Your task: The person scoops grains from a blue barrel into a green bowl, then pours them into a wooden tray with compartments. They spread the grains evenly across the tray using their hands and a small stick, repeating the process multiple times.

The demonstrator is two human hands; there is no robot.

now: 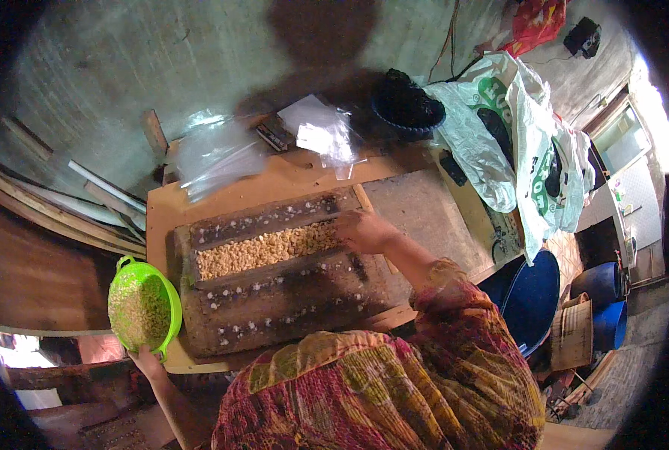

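Observation:
My left hand (pixel 146 361) grips the near rim of a bright green plastic basin (pixel 172 306), by its handle. The basin is tilted at the table's left edge, and pale bean-like pieces (pixel 143 315) cling to its inside. A dark wooden mould (pixel 289 306) lies before me, with rows of whitish spots along its boards. Its long slot is filled with pale beans, perhaps soybeans (pixel 267 250). At the slot's right end, my right hand (pixel 362 232) is lowered onto the beans with its fingers pointing down. Its fingertips are blurred and partly hidden, so their grip does not show.
Clear plastic sheets or bags (pixel 219 157) and more shiny plastic (pixel 326 132) lie along the table's back. A dark blue tub (pixel 407 121) stands at the wall. White printed sacks (pixel 481 129) hang at right, above a large blue barrel (pixel 531 304). Wooden strips (pixel 109 202) lean at left.

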